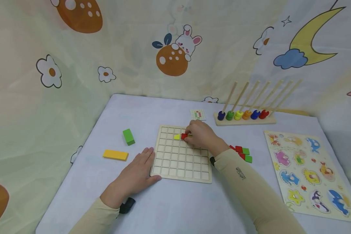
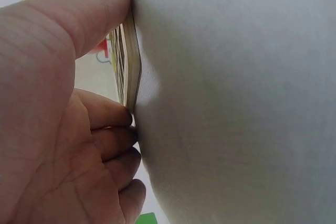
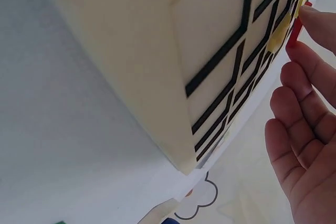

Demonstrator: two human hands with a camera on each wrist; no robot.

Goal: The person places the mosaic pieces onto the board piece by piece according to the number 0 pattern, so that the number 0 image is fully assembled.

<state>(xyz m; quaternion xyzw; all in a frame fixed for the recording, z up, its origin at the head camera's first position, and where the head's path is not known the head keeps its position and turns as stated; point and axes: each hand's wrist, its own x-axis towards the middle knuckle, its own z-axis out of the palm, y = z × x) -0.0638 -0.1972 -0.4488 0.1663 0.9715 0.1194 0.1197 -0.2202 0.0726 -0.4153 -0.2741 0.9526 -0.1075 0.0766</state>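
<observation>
A small, square red tile [image 1: 184, 136] is showing over the pale wooden grid board [image 1: 181, 175], toward twelve o'clock, with a yellow tile [image 1: 176, 137] lying at its nine o'clock. The right hand [image 1: 203, 135] is pinching the red tile between thumb and forefinger, its forearm slanting in from four o'clock. The left hand [image 1: 137, 167], gripping nothing, is touching the board's eight-o'clock corner with fingers nearly straight.
</observation>
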